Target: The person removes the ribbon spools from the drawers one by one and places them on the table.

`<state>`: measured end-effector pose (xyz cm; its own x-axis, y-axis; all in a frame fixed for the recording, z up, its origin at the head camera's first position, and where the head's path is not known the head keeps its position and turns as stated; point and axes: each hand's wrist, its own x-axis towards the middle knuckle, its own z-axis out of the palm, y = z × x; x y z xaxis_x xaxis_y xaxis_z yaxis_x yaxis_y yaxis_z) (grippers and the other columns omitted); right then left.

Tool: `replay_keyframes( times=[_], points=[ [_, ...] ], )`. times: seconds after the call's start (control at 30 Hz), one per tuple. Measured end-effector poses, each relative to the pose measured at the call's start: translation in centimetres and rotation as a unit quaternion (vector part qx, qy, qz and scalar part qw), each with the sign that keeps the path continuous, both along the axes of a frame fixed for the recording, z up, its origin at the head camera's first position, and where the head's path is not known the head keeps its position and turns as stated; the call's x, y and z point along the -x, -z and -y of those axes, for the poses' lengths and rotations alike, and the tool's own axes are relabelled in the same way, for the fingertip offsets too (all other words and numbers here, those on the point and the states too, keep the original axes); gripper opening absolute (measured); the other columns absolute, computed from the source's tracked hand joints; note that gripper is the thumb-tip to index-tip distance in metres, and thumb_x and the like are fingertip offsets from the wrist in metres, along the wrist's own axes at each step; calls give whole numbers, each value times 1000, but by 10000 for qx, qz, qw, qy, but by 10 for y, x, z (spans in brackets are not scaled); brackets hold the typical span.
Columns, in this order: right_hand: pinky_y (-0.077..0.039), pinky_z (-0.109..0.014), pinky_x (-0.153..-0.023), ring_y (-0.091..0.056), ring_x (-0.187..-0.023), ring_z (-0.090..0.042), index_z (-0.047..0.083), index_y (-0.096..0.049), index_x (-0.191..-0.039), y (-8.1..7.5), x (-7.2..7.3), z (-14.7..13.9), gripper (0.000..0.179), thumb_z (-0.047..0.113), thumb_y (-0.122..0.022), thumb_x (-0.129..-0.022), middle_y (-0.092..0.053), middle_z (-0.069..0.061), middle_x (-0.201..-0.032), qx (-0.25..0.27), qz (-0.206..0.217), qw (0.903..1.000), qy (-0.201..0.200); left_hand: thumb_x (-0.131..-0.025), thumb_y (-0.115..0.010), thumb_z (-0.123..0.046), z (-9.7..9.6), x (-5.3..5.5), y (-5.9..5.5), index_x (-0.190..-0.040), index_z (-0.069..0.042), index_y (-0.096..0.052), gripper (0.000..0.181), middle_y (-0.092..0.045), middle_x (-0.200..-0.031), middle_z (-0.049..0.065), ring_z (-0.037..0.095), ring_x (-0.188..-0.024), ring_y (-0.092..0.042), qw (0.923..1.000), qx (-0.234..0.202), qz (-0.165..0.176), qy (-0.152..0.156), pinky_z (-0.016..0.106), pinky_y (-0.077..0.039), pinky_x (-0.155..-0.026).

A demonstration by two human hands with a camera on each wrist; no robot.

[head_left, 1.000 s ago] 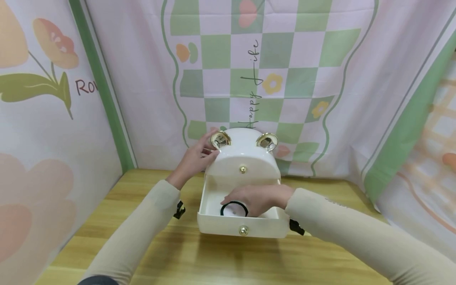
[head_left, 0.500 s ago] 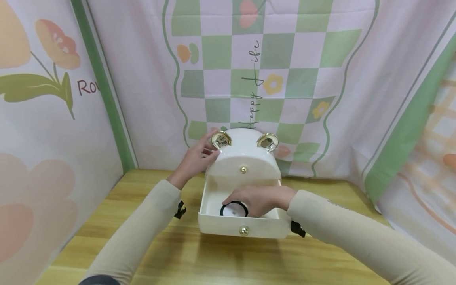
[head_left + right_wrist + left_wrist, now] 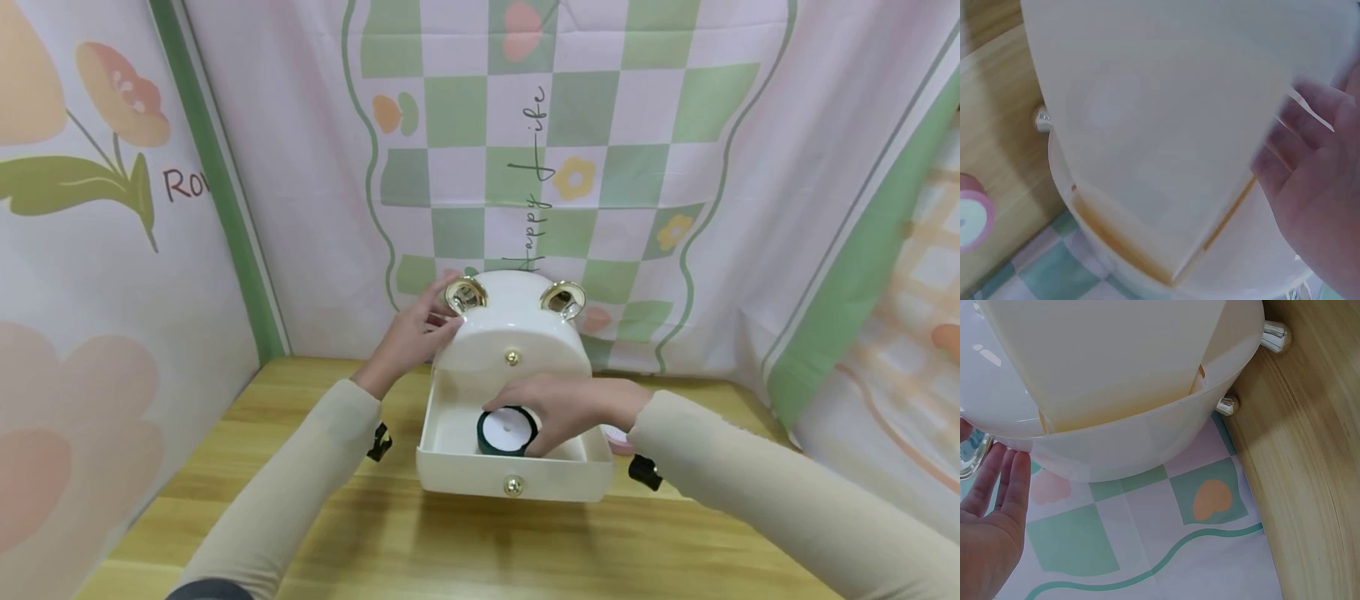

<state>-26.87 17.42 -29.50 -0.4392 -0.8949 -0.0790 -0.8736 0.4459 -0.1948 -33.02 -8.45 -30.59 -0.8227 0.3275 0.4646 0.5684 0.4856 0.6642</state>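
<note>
A white storage box point(image 3: 514, 302) with two gold ears stands on the table, its lower drawer point(image 3: 467, 475) pulled out. Inside the drawer my right hand point(image 3: 564, 407) grips a dark green spool with a white face point(image 3: 507, 429), apparently ribbon, by its rim, with thumb and fingers on opposite sides. In the right wrist view the spool is hidden behind the drawer wall, and the right hand's fingers point(image 3: 1291, 140) reach over its edge. My left hand point(image 3: 407, 343) rests against the box beside the left ear, straight fingers point(image 3: 1013, 481) touching its back edge.
A pink spool with a white face point(image 3: 974, 215) lies on the wooden table point(image 3: 360, 542) to the right of the box, partly behind the right wrist in the head view. Behind the box hangs a green-and-white checked cloth point(image 3: 453, 112). Gold feet point(image 3: 1275, 336) show under the box.
My right hand has moved up and to the right within the drawer, bringing the green spool with it. The pink spool now shows beside the wrist. My left hand stays put.
</note>
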Motion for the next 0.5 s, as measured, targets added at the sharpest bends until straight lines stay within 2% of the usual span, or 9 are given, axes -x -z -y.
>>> replay_keyframes(
  times=[0.23,0.5],
  points=[
    [-48,-37,-95,-57,-114,-19,4,-60,-136,-9,-1,-18,65,22,-81,-77,-62,-4,-127,244,-71,9997,16,-101,-63,-25,0,0,-1,-156,-47,-25,70,-66,-113,5,22,-99,-66,10000,20,2,5,37,-57,-85],
    [-48,-40,-92,-54,-115,-21,6,-58,-140,-26,-7,-43,66,19,-79,-79,-56,-8,-135,383,-28,9972,641,-101,-63,-24,0,0,0,-156,-47,-24,71,-66,-112,5,22,-99,-65,10000,-13,-1,58,35,-57,-84]
  ],
)
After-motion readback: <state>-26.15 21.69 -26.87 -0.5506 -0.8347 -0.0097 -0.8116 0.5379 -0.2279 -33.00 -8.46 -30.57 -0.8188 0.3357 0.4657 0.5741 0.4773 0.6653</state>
